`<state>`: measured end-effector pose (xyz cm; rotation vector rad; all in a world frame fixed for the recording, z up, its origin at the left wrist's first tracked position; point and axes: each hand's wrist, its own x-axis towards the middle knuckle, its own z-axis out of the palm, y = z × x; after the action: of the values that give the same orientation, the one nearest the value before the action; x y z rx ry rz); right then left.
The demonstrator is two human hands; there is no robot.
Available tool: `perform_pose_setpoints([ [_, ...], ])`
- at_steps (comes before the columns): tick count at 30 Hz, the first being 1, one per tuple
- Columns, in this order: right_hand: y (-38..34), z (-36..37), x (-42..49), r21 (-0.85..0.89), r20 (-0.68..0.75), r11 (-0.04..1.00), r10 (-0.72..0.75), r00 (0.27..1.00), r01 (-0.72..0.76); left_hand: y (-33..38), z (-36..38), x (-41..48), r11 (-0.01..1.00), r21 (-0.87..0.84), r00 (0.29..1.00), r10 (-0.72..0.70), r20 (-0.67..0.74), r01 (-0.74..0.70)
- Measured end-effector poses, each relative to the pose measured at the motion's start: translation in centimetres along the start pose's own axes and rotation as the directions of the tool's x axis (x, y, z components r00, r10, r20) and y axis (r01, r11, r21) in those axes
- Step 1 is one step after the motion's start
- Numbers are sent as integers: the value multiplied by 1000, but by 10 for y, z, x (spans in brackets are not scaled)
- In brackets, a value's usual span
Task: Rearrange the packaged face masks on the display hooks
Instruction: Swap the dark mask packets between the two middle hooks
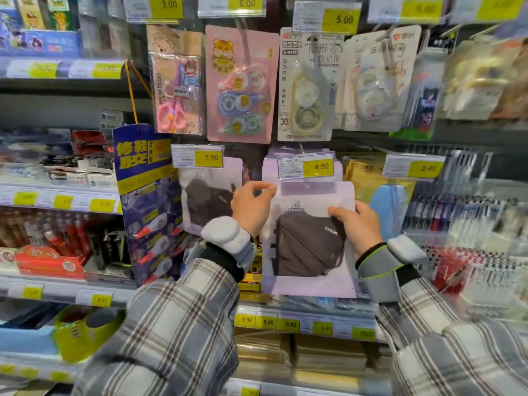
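Note:
A lilac packet with a dark face mask (310, 247) is held up in front of the display, just below the 4.90 price tag (305, 166). My left hand (251, 207) pinches the packet's top left corner. My right hand (357, 224) grips its right edge, thumb on the front. Behind the tag, more lilac mask packets (271, 167) hang on that hook. To the left, another dark mask packet (210, 201) hangs under the 7.90 tag (197, 157). The hook tips are hidden by the tags.
Correction tape cards (241, 84) and a scissors pack (175, 81) hang in the row above. A blue and yellow glue display card (145, 190) hangs to the left. A yellow packet (368, 178) hangs to the right under a 2.00 tag. Pens (457, 212) fill the right shelf.

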<state>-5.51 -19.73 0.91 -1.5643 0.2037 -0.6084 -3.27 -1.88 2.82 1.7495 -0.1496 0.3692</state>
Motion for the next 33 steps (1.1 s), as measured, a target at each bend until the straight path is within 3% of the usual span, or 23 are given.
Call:
perform_pose_setpoints([
  [11,-4,-12,-2,74,-6,997,-9,1000,10,23,14,8,996,2,992,87,-88,-87],
  [15,-7,-8,-3,57,8,997,-49,999,48,33,10,6,989,-84,992,116,-50,-120],
  [20,-10,0,-2,28,8,996,-89,996,89,49,6,6,980,-200,1000,5,8,-3],
  [33,-19,16,17,-74,-52,990,-126,991,122,53,3,6,975,-221,1000,9,22,-4],
])
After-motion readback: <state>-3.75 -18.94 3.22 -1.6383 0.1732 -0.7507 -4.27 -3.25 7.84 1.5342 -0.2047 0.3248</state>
